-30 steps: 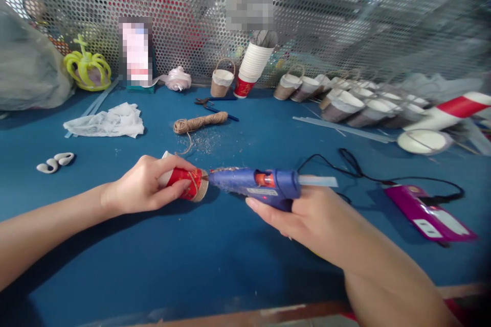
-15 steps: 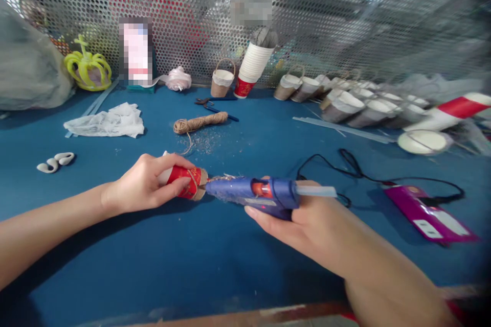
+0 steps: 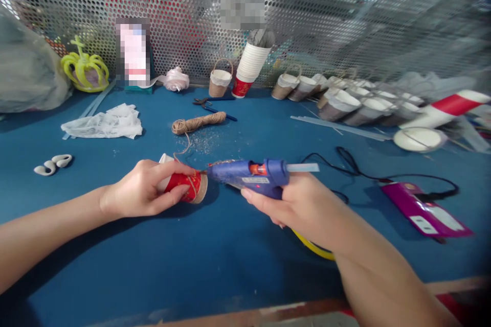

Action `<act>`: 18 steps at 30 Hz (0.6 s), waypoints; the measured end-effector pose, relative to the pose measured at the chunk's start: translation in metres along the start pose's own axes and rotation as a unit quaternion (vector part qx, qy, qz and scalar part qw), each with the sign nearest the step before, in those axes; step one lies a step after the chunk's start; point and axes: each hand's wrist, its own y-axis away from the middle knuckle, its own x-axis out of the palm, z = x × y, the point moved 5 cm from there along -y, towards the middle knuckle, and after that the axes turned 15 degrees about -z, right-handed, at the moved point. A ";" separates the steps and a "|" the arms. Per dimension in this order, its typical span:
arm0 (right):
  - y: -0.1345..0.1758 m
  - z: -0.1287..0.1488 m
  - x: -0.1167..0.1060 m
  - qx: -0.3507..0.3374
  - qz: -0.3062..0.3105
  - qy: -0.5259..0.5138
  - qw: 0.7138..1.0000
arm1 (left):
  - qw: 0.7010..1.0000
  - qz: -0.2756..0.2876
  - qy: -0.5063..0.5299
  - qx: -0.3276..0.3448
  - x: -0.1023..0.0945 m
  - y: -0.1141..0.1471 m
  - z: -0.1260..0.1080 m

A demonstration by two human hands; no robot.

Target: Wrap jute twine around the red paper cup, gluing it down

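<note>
My left hand (image 3: 148, 187) is closed around a red paper cup (image 3: 186, 186) lying on its side, its base end turned to the right. Brown twine is wound round that end, and a strand leads back to the twine bundle (image 3: 199, 122) behind it. In my right hand (image 3: 303, 199) is a blue glue gun (image 3: 249, 176), its nozzle pointing left at the twine-wrapped end of the cup. A clear glue stick (image 3: 303, 167) sticks out of the gun's back. My right fingers are partly hidden behind the gun.
Pliers (image 3: 215, 107) lie behind the twine. White cloth (image 3: 103, 122) and small white earbud-like pieces (image 3: 53, 164) are at left. A purple power strip (image 3: 425, 209) with a black cord sits at right. Several twine-wrapped cups (image 3: 339, 104) and a cup stack (image 3: 251, 69) stand along the mesh.
The glue gun's nozzle has moved up to the cup's upper edge, and the gun is slightly higher. The cup has turned a little in my left hand.
</note>
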 end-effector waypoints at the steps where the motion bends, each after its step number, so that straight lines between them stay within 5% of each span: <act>1: -0.001 -0.001 0.001 0.011 0.008 -0.009 1.000 | 1.000 -0.002 -0.004 0.008 0.000 0.000 -0.001; 11: -0.007 -0.009 0.010 0.092 0.037 -0.036 0.994 | 0.997 -0.019 -0.042 0.066 0.000 -0.001 -0.008; 18: -0.018 -0.012 0.004 0.082 0.026 -0.080 0.993 | 0.999 -0.019 -0.014 0.022 -0.001 -0.001 -0.001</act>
